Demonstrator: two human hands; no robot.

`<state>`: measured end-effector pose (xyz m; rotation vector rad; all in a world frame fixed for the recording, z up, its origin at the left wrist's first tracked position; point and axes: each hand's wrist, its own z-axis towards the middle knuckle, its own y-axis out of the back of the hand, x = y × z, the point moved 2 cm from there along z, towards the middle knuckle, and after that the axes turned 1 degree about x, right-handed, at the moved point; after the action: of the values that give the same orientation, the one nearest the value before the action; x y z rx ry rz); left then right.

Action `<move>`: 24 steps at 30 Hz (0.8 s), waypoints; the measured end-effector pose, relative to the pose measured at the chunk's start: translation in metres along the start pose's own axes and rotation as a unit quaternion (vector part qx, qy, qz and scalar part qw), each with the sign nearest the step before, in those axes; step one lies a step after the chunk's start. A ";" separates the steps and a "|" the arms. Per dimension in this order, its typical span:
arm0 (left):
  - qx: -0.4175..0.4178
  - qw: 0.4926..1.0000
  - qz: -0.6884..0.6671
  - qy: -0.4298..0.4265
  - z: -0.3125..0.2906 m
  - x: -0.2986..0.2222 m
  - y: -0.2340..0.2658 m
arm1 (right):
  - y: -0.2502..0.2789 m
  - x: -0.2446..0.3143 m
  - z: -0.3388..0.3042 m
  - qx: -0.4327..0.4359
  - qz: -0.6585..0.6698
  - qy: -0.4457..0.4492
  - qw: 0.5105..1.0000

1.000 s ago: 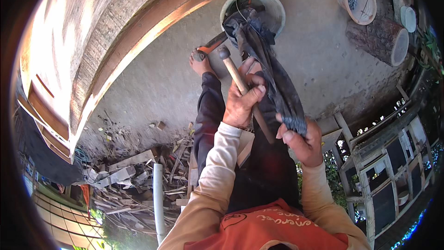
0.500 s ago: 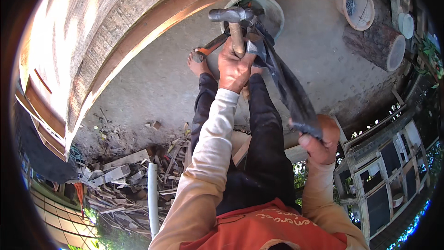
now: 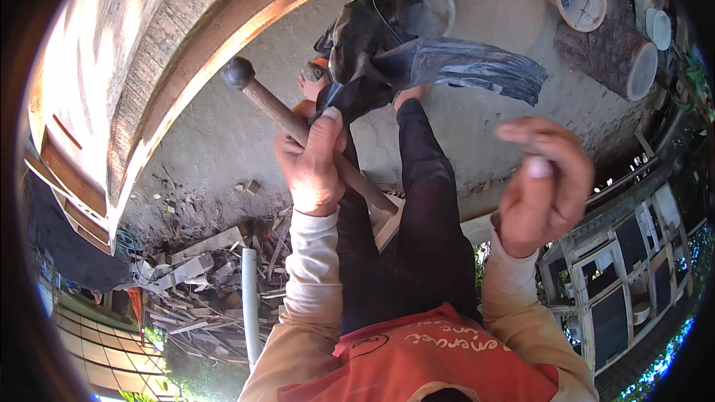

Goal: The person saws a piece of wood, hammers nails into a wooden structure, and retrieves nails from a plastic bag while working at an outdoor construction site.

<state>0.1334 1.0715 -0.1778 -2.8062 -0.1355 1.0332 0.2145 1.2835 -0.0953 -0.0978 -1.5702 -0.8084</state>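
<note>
My left hand (image 3: pixel 313 171) is closed around the wooden handle of a hammer (image 3: pixel 275 110), whose rounded metal head points to the far left. Its thumb also pins part of a black, crumpled sheet-like bag (image 3: pixel 357 48). From that bag a long wrinkled black strip (image 3: pixel 477 67) stretches out to the right, its end loose in the air. My right hand (image 3: pixel 550 186) is raised to the right below the strip, apart from it, fingers loosely bent and nothing visible in them. A tool with an orange part (image 3: pixel 319 67) shows partly behind the bag; its kind is hidden.
A pale bucket (image 3: pixel 449 11) stands on the concrete beyond the bag. A large curved wooden hull (image 3: pixel 171 74) rises on the left. At right are a log (image 3: pixel 603 59) and a tub of nails (image 3: pixel 592 15). Wood scraps (image 3: pixel 201 313) and a pale pipe (image 3: pixel 250 305) lie lower left.
My right hand has let go of the black strip, whose end has swung up and away. My left hand has moved left and nearer, turning the hammer so its head points left.
</note>
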 end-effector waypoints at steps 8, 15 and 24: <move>0.032 0.984 0.164 -0.067 0.018 0.014 -0.017 | -0.134 -0.158 -0.014 0.408 -0.294 -0.046 0.863; -0.022 0.971 0.190 -0.143 0.041 0.019 -0.029 | -0.071 -0.286 -0.011 0.474 -0.550 0.140 0.673; 0.034 0.972 0.216 -0.079 0.042 0.008 -0.030 | -0.090 -0.251 0.007 0.348 0.071 -0.367 0.860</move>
<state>0.1110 1.1069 -0.2088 -2.7495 0.5076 1.3185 0.2109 1.3177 -0.3600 0.0136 -2.4627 -0.0106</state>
